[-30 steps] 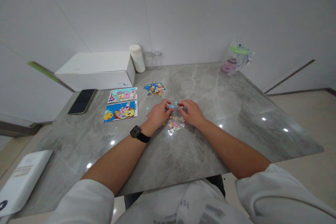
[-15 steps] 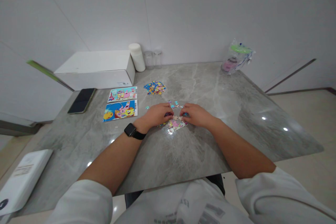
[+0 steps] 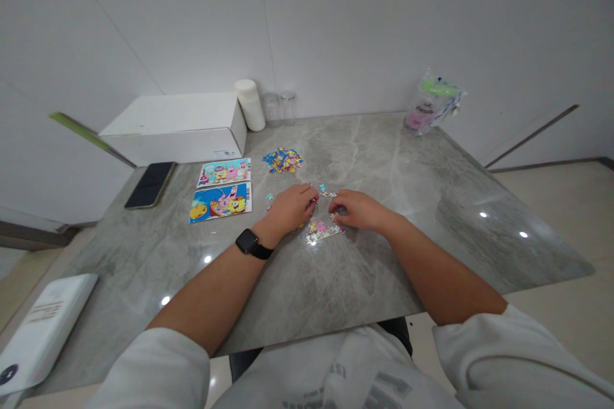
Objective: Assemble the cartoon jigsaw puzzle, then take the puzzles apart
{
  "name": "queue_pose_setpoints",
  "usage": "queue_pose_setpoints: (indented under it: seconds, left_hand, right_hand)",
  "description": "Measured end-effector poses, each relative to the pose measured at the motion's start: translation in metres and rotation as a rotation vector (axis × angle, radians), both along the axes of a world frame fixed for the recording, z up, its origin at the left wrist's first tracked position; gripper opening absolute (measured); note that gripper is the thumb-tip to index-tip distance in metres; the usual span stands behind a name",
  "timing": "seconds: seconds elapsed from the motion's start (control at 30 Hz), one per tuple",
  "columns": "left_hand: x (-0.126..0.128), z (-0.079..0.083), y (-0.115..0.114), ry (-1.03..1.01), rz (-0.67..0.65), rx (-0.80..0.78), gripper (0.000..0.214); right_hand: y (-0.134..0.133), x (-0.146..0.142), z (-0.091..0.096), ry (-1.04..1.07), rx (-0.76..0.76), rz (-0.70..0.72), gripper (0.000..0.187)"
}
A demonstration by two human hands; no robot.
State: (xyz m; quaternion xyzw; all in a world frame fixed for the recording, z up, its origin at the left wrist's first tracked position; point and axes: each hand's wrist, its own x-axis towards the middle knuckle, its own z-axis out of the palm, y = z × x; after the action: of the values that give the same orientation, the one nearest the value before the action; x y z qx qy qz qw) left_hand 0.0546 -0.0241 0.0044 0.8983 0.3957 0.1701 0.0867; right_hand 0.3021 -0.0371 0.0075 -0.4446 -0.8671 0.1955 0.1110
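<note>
A partly joined jigsaw puzzle, pink and multicoloured, lies flat on the grey marbled table in front of me. My left hand, with a black watch on its wrist, is at the puzzle's upper left, thumb and fingers pinched on a small puzzle piece. At the upper right, my right hand has its fingers curled down at the puzzle's edge; its fingertips hide whatever is under them. Loose puzzle pieces lie just beyond, between the two hands.
A heap of puzzle pieces lies farther back. Two cartoon picture cards and a phone are at left. Behind stand a white box, a white bottle and two clear glasses. A plastic-wrapped cup stands at back right.
My left hand has shifted slightly right and away from me, its fingers now closer together, uncovering more of the puzzle's left side. The right hand stays nearly in place.
</note>
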Motion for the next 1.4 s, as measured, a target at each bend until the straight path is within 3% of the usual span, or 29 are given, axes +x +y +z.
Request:
queue_pose_setpoints:
  seconds: [0.17, 0.4, 0.7, 0.93, 1.17, 1.4]
  left_hand:
    - [0.006, -0.007, -0.002, 0.025, 0.013, 0.006, 0.025]
    - [0.006, -0.002, -0.002, 0.072, -0.005, 0.004, 0.02]
    - [0.01, 0.0, -0.003, 0.13, -0.011, 0.023, 0.019]
    - [0.011, 0.004, -0.007, 0.131, -0.021, 0.001, 0.025]
    - [0.012, -0.002, -0.007, 0.047, -0.009, 0.006, 0.031]
    - [0.011, -0.002, -0.005, 0.034, -0.001, 0.007, 0.018]
  right_hand:
    - [0.0, -0.001, 0.0, 0.016, -0.017, 0.013, 0.014]
    - [0.001, -0.005, 0.007, 0.098, -0.061, -0.043, 0.004]
    - [0.004, -0.013, -0.003, 0.107, 0.142, -0.171, 0.006]
    - [0.008, -0.013, -0.014, 0.143, 0.089, -0.256, 0.006]
    - [0.011, -0.016, -0.018, 0.087, 0.175, -0.223, 0.008]
    - [0.011, -0.015, -0.018, 0.19, 0.15, -0.257, 0.007]
